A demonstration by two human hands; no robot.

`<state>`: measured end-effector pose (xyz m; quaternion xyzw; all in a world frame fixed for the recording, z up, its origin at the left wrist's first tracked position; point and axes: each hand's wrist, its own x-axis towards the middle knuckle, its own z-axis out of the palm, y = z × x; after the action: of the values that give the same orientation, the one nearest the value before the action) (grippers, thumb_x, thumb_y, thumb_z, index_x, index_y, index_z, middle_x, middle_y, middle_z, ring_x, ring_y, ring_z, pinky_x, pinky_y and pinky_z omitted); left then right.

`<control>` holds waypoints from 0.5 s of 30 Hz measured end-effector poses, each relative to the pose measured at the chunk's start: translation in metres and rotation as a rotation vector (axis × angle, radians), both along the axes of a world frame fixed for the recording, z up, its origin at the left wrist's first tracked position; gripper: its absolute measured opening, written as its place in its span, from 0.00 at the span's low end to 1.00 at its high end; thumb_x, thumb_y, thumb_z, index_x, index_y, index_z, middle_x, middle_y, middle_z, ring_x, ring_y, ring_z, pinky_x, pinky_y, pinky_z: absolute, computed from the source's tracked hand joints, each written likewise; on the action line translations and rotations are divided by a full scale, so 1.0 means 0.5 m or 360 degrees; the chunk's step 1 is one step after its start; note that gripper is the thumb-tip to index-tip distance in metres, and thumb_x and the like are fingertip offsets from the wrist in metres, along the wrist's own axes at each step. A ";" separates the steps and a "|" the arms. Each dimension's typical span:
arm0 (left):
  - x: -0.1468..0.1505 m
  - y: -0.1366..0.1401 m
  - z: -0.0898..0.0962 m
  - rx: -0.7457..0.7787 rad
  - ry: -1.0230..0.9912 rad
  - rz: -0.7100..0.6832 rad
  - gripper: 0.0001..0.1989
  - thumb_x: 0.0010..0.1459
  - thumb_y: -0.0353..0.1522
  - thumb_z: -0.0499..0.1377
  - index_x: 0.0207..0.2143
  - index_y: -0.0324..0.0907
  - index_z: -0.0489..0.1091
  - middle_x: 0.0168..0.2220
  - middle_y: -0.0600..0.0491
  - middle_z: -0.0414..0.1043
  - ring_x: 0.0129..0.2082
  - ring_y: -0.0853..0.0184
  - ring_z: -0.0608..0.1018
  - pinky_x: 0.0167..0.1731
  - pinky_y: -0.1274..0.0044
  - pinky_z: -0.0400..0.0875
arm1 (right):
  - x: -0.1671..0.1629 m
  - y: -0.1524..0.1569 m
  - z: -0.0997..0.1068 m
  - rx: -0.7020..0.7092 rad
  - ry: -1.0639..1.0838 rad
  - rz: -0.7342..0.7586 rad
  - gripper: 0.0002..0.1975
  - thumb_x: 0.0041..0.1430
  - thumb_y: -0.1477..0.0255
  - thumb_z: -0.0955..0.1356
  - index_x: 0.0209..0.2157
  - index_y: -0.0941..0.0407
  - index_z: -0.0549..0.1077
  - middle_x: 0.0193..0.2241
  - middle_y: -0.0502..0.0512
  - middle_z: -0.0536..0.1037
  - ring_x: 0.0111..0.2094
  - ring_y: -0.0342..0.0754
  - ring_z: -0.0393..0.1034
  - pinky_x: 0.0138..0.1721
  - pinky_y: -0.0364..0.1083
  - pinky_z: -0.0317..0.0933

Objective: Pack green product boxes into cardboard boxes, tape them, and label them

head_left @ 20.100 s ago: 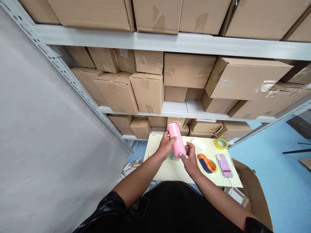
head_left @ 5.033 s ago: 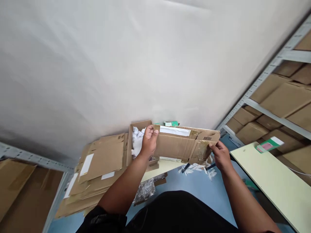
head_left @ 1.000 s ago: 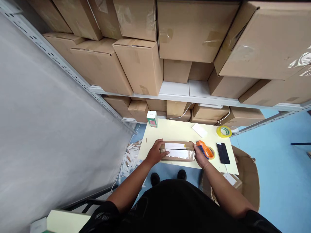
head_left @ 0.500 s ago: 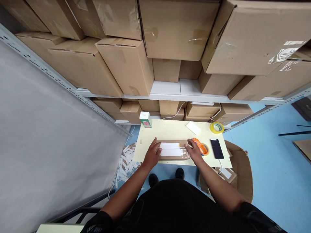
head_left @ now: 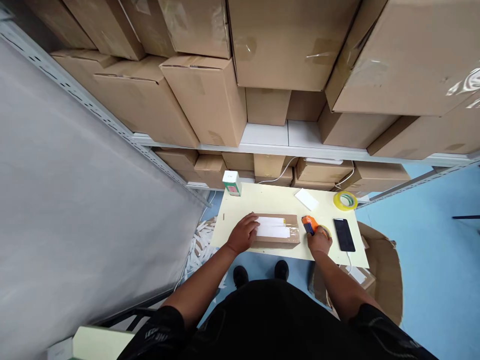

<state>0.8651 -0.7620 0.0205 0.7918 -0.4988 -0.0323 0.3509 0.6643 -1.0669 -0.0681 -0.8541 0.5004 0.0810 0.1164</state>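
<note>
On the cream table (head_left: 272, 199) lies a long brown cardboard box (head_left: 275, 243) with white paper slips (head_left: 272, 229) on top and shiny clear tape over its right end. My left hand (head_left: 243, 232) is closed over the box's left end, fingers on the top face. To the right of the box, my right hand (head_left: 320, 241) grips an orange tape dispenser (head_left: 309, 223). The hand partly hides the tape roll in it, and the dispenser is apart from the box.
A black phone (head_left: 344, 235) on a cable lies at the right, near a yellow tape roll (head_left: 345, 201) and a white card (head_left: 306, 199). A green-and-white carton (head_left: 232, 183) stands at the back left. Shelves of boxes (head_left: 279, 50) rise behind; an open carton (head_left: 384, 275) sits below right.
My right hand has left the box's right end, moved right and taken hold of the tape dispenser, which is turned. My left hand stays on the box. The view has shifted slightly.
</note>
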 end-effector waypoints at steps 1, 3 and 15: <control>-0.006 0.003 0.004 0.0039 -0.0014 -0.0077 0.15 0.65 0.35 0.61 0.52 0.40 0.75 0.66 0.41 0.66 0.72 0.52 0.60 0.68 0.54 0.62 | -0.002 0.002 -0.005 0.0000 0.0000 0.0002 0.21 0.64 0.66 0.64 0.56 0.59 0.66 0.40 0.63 0.82 0.48 0.59 0.74 0.61 0.57 0.50; -0.015 0.008 0.014 0.0156 -0.0043 -0.0195 0.28 0.56 0.43 0.69 0.54 0.38 0.72 0.72 0.36 0.53 0.74 0.44 0.51 0.69 0.51 0.57 | -0.008 0.005 -0.011 -0.0002 0.0024 0.0026 0.22 0.64 0.66 0.64 0.56 0.59 0.65 0.41 0.64 0.82 0.47 0.60 0.75 0.62 0.59 0.48; 0.060 -0.038 0.058 0.0355 -0.0067 -0.0387 0.37 0.46 0.42 0.75 0.58 0.45 0.71 0.72 0.40 0.54 0.71 0.42 0.56 0.69 0.53 0.54 | -0.030 -0.032 0.030 0.0191 -0.0318 0.0049 0.28 0.64 0.67 0.64 0.64 0.59 0.62 0.44 0.67 0.81 0.46 0.61 0.77 0.55 0.57 0.61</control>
<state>0.8950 -0.7808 0.0493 0.7602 -0.5914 -0.1132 0.2439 0.6494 -1.0830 -0.0533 -0.8570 0.4674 0.0269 0.2155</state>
